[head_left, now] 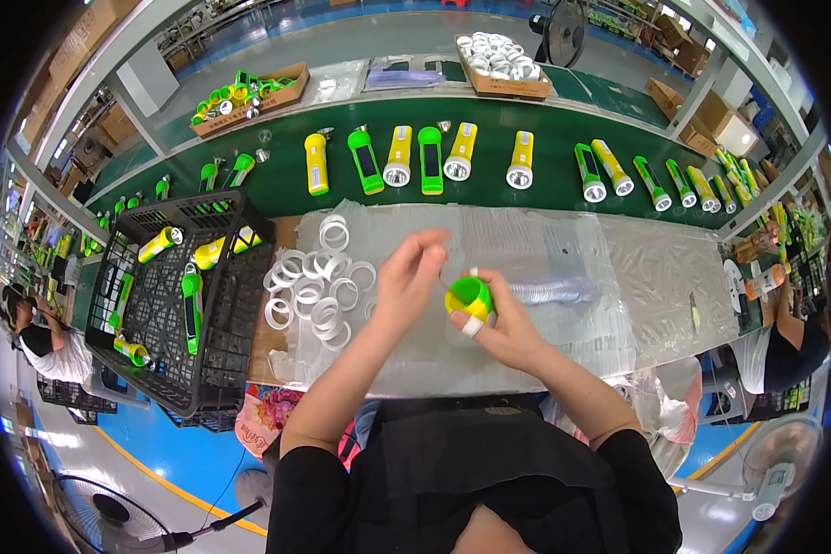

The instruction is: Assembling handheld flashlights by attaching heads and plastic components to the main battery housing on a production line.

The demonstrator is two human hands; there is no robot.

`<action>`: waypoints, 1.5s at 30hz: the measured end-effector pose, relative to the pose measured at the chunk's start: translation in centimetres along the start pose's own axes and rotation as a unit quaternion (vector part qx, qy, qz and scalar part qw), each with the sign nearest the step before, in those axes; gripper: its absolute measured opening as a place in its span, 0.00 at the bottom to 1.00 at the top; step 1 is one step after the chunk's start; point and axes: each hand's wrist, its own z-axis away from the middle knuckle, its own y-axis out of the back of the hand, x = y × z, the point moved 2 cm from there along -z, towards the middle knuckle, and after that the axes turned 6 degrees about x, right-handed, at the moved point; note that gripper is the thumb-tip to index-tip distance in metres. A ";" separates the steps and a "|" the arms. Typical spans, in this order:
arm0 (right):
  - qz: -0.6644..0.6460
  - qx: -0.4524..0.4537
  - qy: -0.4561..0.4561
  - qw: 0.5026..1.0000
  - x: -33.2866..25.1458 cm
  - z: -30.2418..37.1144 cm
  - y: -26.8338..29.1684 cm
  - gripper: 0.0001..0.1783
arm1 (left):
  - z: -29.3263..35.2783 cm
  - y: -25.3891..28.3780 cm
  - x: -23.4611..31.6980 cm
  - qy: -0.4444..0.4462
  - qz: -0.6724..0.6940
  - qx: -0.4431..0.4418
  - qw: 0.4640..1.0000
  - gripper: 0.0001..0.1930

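My right hand [512, 334] is closed round a yellow-and-green flashlight body [471, 294], whose open round end faces up. White covers sit on the thumb and one finger of this hand. Just left of the flashlight body is my left hand [408, 282], raised with its fingertips blurred by motion; whether they hold anything does not show. Loose white rings [325, 312] lie heaped on the bench left of that hand. Beyond my right hand, a row of clear round lenses [556, 291] rests on the plastic-covered bench [545, 245].
A black crate [222, 369] with several flashlights stands at left. Yellow and green flashlights [521, 159] line the green conveyor [277, 189] ahead. Behind it are a carton of white rings [508, 86] and a carton of green and yellow parts [282, 96]. Other people work at both sides.
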 end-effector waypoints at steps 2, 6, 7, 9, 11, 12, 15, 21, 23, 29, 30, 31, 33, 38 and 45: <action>-0.073 -0.049 -0.037 0.995 1.5 1.2 -1.1 0.33 | 1.1 0.8 2.1 -0.163 -0.119 -0.112 0.973 0.13; -0.272 -0.116 -0.104 0.949 1.3 4.3 -2.8 0.29 | 5.0 -0.1 2.9 -0.247 -0.168 -0.201 0.933 0.15; -0.281 -0.103 -0.127 0.946 1.1 4.5 -2.9 0.29 | 5.3 -0.2 2.5 -0.251 -0.137 -0.210 0.935 0.17; -0.288 -0.088 -0.151 0.942 1.2 4.8 -3.0 0.29 | 5.9 -0.6 2.1 -0.256 -0.103 -0.220 0.936 0.18; -0.327 -0.067 -0.146 0.931 1.9 5.1 -2.8 0.28 | 6.1 -1.4 1.8 -0.284 -0.136 -0.226 0.922 0.22; -0.320 -0.016 -0.131 0.938 2.5 5.3 -2.7 0.27 | 6.2 -2.0 1.7 -0.284 -0.134 -0.226 0.922 0.22; -0.383 0.016 -0.119 0.916 2.7 5.7 -0.8 0.22 | 5.0 -2.4 -1.8 -0.113 -0.089 -0.120 0.982 0.27; -0.334 0.071 -0.120 0.932 3.0 6.5 1.5 0.29 | 3.3 -3.3 -7.8 -0.125 -0.351 -0.149 0.916 0.32; -0.336 0.070 -0.123 0.931 3.3 6.6 1.3 0.29 | 3.0 -3.2 -8.4 -0.133 -0.357 -0.162 0.910 0.31; -0.325 0.042 -0.123 0.937 3.3 6.1 1.1 0.30 | 3.1 -2.2 -5.6 -0.077 -0.251 -0.131 0.956 0.27; -0.324 0.030 -0.125 0.937 3.3 6.0 1.1 0.31 | 3.5 -2.2 -3.5 -0.071 -0.189 -0.142 0.969 0.26; -0.325 0.032 -0.125 0.937 3.3 5.9 1.0 0.31 | 4.1 -2.0 -1.7 -0.063 -0.128 -0.151 0.978 0.26; -0.329 0.003 -0.117 0.937 2.8 5.6 0.4 0.24 | 5.3 -1.8 1.0 -0.142 -0.139 -0.193 0.961 0.24; -0.317 -0.027 -0.118 0.941 1.5 5.1 -0.8 0.23 | 6.6 -1.4 1.8 -0.215 -0.154 -0.187 0.946 0.19; -0.286 -0.064 -0.094 0.952 2.0 5.0 -2.3 0.26 | 7.1 -0.9 1.5 -0.249 -0.102 -0.169 0.948 0.18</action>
